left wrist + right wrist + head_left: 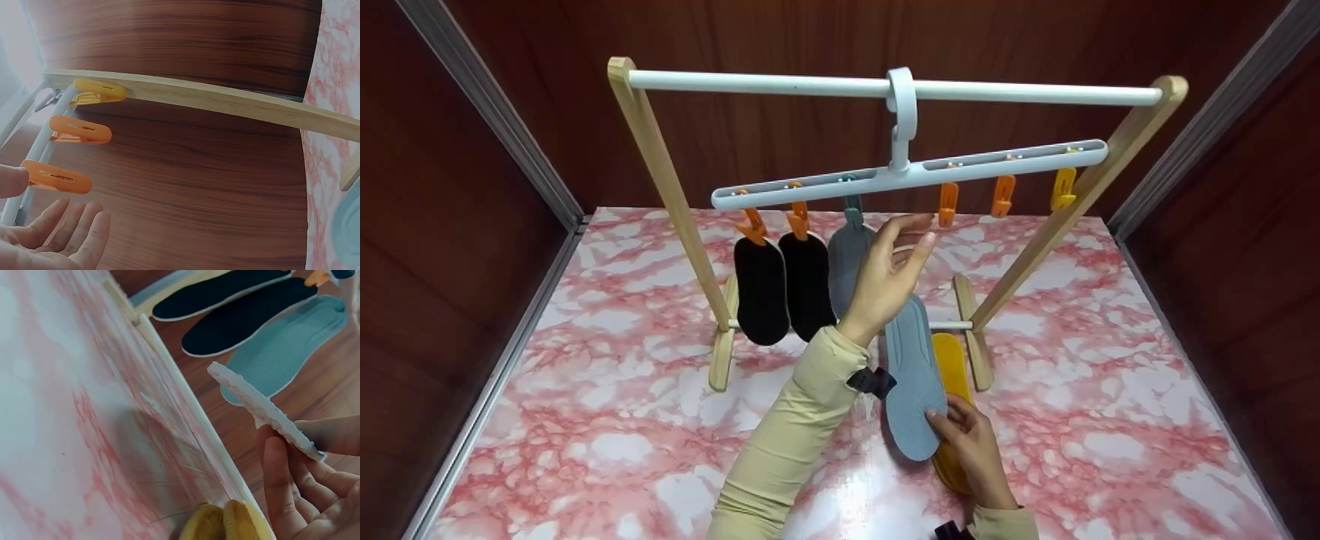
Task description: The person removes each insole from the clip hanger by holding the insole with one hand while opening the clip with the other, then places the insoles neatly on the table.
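My right hand pinches the heel end of a grey-blue insole between thumb and fingers. The insole slants upward, and the right wrist view shows its pale edge. My left hand is raised under the hanger, palm turned up, with nothing in it. Its thumb is close to an orange clip; whether they touch I cannot tell. Two black insoles and another grey-blue insole, partly behind my left hand, hang from clips on the hanger's left half.
Yellow insoles lie on the marbled surface, partly hidden by my right hand. Another orange clip and a yellow clip hang on the right half with nothing in them. A wooden-legged rack with a white rail carries the tilted hanger.
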`<move>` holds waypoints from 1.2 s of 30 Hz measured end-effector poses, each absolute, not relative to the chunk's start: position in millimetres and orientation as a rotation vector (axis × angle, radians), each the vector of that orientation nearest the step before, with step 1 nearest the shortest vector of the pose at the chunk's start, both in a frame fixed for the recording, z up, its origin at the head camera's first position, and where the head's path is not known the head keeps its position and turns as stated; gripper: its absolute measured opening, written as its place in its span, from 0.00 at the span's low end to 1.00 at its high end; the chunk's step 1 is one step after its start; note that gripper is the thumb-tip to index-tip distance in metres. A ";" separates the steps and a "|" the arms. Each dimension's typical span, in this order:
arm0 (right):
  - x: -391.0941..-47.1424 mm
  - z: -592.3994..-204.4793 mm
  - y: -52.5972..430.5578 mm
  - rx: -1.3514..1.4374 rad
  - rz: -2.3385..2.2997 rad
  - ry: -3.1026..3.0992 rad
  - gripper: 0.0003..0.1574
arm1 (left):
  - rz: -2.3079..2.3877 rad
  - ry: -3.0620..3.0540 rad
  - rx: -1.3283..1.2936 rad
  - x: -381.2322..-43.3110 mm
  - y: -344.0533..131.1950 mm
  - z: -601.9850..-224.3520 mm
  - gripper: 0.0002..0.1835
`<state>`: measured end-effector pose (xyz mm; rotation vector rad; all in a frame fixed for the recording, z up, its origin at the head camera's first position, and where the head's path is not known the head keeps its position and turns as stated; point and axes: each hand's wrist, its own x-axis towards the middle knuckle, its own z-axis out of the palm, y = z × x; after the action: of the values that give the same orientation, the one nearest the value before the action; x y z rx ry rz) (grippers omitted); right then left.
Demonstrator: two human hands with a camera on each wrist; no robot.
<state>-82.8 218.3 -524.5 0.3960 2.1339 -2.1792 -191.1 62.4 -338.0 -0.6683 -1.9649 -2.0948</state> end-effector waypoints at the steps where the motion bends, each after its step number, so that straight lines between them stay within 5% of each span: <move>1: -82.1 -524.7 217.9 0.392 -2.183 2.126 0.27 | -2.093 -1.961 -0.672 -191.1 61.9 -338.8 0.17; 36: -60.1 -530.8 199.0 0.382 -1.940 2.327 0.27 | -1.979 -2.024 -0.670 -185.2 48.7 -348.5 0.12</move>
<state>-60.1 199.0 -530.8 0.3824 2.3274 -1.9399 -185.2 48.7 -348.5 -0.6699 -2.0241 -1.9795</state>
